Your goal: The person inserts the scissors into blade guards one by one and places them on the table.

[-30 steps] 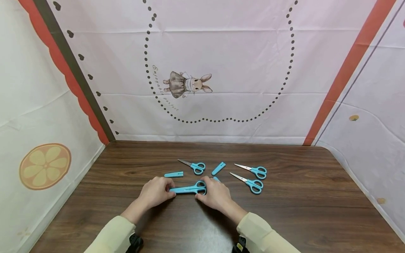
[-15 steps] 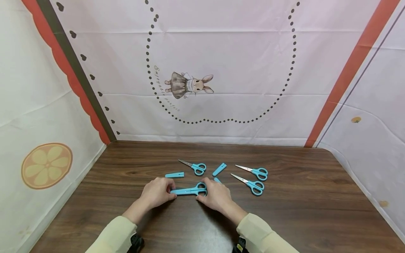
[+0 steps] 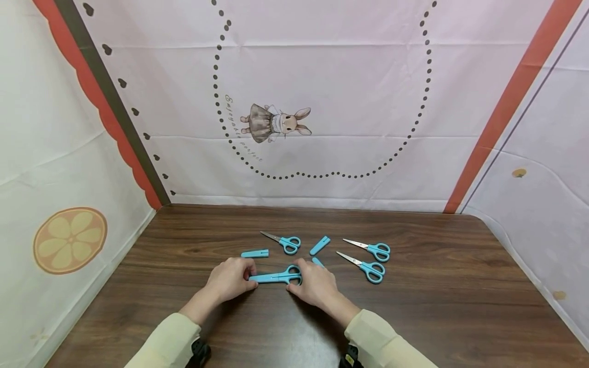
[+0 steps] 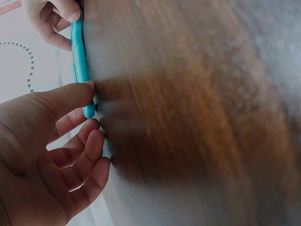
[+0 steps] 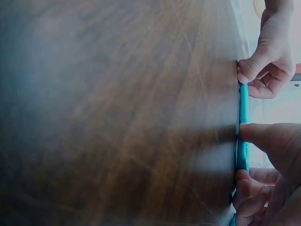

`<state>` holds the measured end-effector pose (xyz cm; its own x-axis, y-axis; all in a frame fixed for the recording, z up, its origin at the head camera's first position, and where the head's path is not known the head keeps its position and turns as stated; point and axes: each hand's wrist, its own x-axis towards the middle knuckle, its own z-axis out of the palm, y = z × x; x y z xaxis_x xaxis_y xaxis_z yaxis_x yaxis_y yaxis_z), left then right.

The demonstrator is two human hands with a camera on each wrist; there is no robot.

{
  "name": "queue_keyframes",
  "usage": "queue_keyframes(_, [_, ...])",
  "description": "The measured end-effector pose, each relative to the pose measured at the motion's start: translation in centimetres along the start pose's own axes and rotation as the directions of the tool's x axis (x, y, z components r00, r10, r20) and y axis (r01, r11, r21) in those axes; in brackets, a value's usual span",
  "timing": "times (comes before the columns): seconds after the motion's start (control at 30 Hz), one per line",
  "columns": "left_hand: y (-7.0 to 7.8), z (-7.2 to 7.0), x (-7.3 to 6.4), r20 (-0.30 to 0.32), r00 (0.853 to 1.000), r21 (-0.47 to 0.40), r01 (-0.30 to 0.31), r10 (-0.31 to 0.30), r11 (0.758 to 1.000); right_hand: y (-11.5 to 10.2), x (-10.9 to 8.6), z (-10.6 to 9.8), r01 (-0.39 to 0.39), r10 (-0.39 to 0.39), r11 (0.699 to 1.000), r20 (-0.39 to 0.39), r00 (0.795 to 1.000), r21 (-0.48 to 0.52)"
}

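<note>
A pair of blue-handled scissors (image 3: 286,277) lies flat on the wooden table, its blades covered by a light-blue cap (image 3: 267,278). My left hand (image 3: 231,278) pinches the tip of this cap between thumb and fingers; in the left wrist view the thumb (image 4: 70,98) presses on its near side. At the other end my right hand (image 3: 315,283) holds the finger loops, partly hiding them. The right wrist view has the right thumb (image 5: 256,133) against the blue edge and the fingertips curled at the loop end.
Uncapped scissors (image 3: 290,245) lie behind, near a loose blue cap (image 3: 255,253) and another cap (image 3: 319,246). A third cap (image 3: 317,262) is partly hidden by the right hand. Two more uncapped scissors (image 3: 378,251), (image 3: 371,271) lie to the right. Printed cloth (image 3: 349,102) hangs behind the table.
Both hands keep the same hold on the capped scissors. Only the head view has shifted very slightly.
</note>
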<state>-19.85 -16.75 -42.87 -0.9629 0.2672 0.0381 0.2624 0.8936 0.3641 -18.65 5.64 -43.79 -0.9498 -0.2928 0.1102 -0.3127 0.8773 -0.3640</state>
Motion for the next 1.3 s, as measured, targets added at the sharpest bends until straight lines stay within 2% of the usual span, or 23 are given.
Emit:
queue_keyframes(0.63, [-0.1, -0.2, -0.3, 0.005, 1.0, -0.005, -0.022, 0.022, 1.0, 0.1, -0.2, -0.4, 0.003, -0.004, 0.998, 0.023, 1.0, 0.061])
queue_keyframes(0.93, [-0.3, -0.5, -0.5, -0.004, 1.0, -0.017, -0.026, 0.026, 1.0, 0.2, -0.7, -0.7, 0.05, -0.05, 0.996, -0.007, 0.999, 0.068])
queue_keyframes(1.3, [-0.9, -0.7, -0.6, -0.023, 0.999, -0.036, -0.027, 0.026, 0.999, 0.4, -1.0, -1.2, 0.041, -0.039, 0.995, -0.021, 0.999, 0.091])
